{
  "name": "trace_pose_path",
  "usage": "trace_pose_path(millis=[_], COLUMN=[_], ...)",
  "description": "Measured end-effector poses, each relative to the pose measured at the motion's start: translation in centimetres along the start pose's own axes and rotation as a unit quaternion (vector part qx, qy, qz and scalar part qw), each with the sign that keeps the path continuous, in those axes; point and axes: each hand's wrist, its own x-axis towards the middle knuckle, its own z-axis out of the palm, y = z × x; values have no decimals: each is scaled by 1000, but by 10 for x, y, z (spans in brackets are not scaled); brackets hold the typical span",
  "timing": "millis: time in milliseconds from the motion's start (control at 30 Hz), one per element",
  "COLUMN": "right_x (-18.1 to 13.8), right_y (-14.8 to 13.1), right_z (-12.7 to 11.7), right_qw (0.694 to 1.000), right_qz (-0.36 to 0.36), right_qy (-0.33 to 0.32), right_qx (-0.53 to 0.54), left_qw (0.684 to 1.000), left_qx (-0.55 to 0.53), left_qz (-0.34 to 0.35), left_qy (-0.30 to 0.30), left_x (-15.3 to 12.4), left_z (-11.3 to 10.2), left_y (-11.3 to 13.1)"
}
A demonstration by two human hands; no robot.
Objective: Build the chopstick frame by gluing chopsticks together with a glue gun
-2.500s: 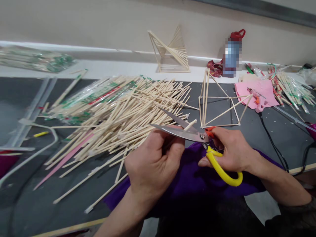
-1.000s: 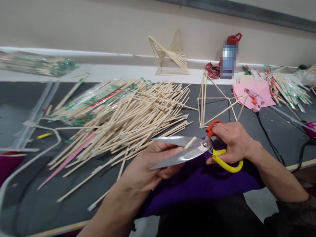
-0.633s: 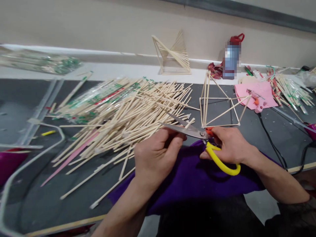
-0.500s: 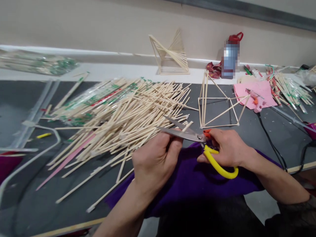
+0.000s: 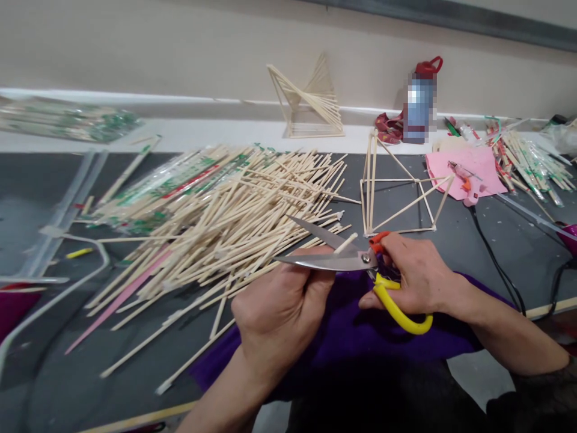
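Observation:
My right hand (image 5: 412, 273) grips a pair of scissors (image 5: 345, 260) by its handles, one yellow and one orange, with the blades spread apart and pointing left. My left hand (image 5: 282, 300) is closed around a thin wooden stick (image 5: 346, 243), whose short end pokes out between the blades close to the pivot. The rest of that stick is hidden by the fist. A big loose pile of wooden sticks (image 5: 252, 210) lies just beyond my left hand. Past the scissors stands an open frame (image 5: 401, 230) of glued sticks. Purple cloth (image 5: 342, 343) is under both wrists.
A twisted stick model (image 5: 311, 99) and a red-capped bottle (image 5: 420, 105) stand on the white ledge. Farther right, a pink glue gun (image 5: 471, 187) rests on pink paper (image 5: 439, 165), its black cord trailing toward me. Packaged chopsticks (image 5: 180, 180) lie behind the pile.
My left fist has shifted slightly left and down, and the scissors' blades have dipped a little with it. The stick's end now shows between the blades near the pivot.

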Motion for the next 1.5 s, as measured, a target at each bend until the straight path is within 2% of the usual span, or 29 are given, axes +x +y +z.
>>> trace_pose_path(millis=[200, 267, 333, 433, 533, 633, 733, 867, 1000, 1167, 1233, 1300, 1400, 1500], right_x=[0, 0, 0, -1, 0, 1, 2, 3, 3, 4, 5, 5, 5, 6], right_y=[4, 4, 3, 4, 6, 10, 13, 16, 18, 19, 18, 16, 11, 5], right_z=[1, 0, -1, -1, -2, -4, -7, -11, -14, -17, -17, -17, -16, -15], right_qw=[999, 999, 999, 998, 996, 994, 992, 990, 988, 987, 990, 994, 998, 998], right_qz=[-27, -30, -35, -52, -74, -97, -120, -138, -153, -159, -137, -97, -29, 15], right_qy=[25, 28, 32, 39, 36, 41, 38, 27, 13, -10, -25, -39, -47, -49], right_qx=[2, -1, -5, -12, -16, -13, -17, -16, -13, -12, -11, -22, -43, -36], left_qw=[999, 997, 985, 935, 882, 845, 801, 705, 618, 556, 558, 604, 733, 866], left_qx=[-30, -75, -155, -304, -397, -431, -457, -511, -559, -594, -591, -574, -500, -358], left_qz=[10, -13, -69, -159, -219, -272, -346, -446, -488, -503, -507, -491, -423, -328], left_qy=[10, -1, -39, -86, -130, -163, -172, -208, -262, -290, -285, -255, -182, -123], left_x=[0, 0, 0, 3, 4, 5, 6, 7, 6, 4, 5, 7, 8, 4], left_z=[1, 1, -1, -6, -10, -12, -11, -9, -8, -7, -5, -3, -1, 0], left_y=[-4, -6, -6, -5, -6, -5, -2, -3, -9, -9, -7, -4, -2, -2])
